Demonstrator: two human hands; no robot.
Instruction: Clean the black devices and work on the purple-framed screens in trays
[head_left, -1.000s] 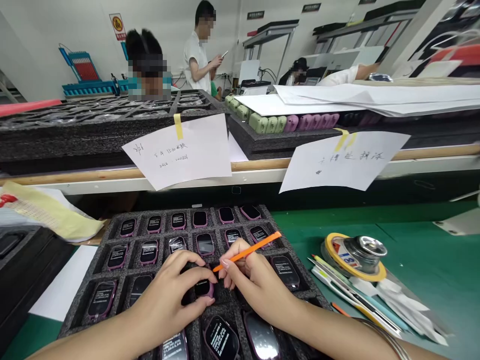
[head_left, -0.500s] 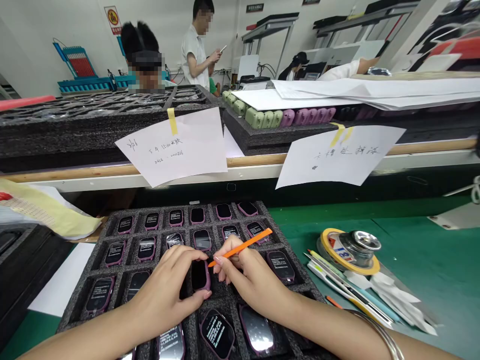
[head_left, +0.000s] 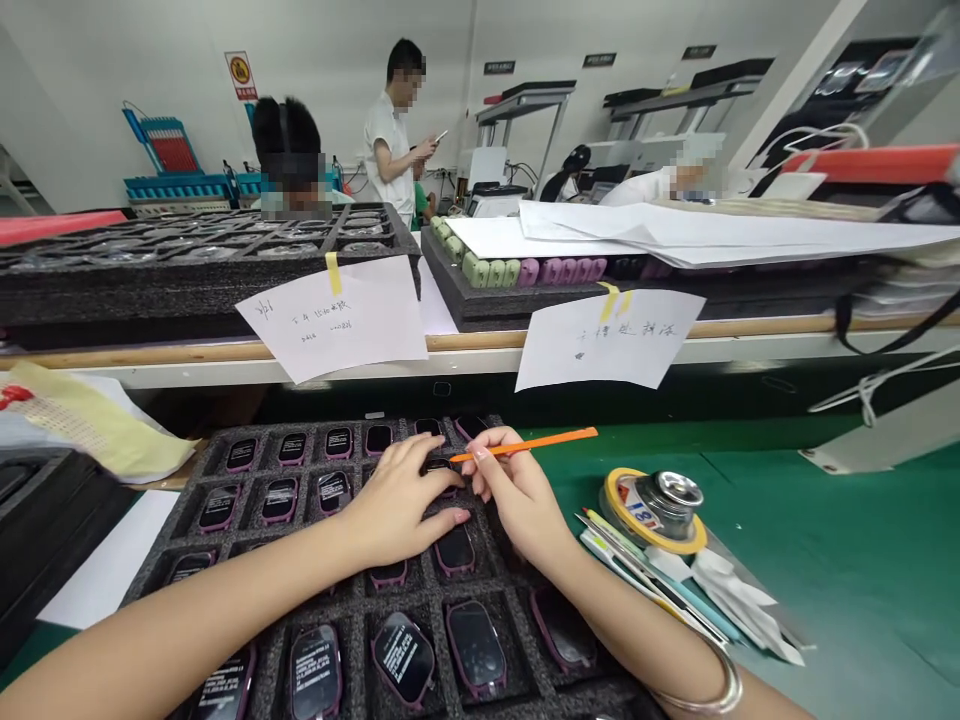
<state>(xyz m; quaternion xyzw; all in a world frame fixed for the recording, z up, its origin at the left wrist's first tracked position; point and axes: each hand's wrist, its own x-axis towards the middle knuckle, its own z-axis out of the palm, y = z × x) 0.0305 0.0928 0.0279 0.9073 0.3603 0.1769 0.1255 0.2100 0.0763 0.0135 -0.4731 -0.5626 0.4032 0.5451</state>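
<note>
A black foam tray (head_left: 352, 590) in front of me holds several purple smartwatch bodies, one per pocket. My left hand (head_left: 397, 500) lies over the tray's upper middle, fingers curved around a watch body (head_left: 437, 468) in the second row. My right hand (head_left: 514, 490) is right beside it, pinching a thin orange stick (head_left: 536, 443) whose long end points right. Another watch body (head_left: 455, 548) sits just below my left thumb.
A tape roll with a metal tin (head_left: 654, 505) and some pens and papers (head_left: 675, 590) lie right of the tray on the green mat (head_left: 840, 560). A shelf with paper notes (head_left: 341, 315) and stacked foam trays (head_left: 195, 265) runs ahead. Other people work beyond it.
Both hands have moved up the tray from a nearer row to the second row from the far edge. The orange stick now lies more level. The camera view shifted too.
</note>
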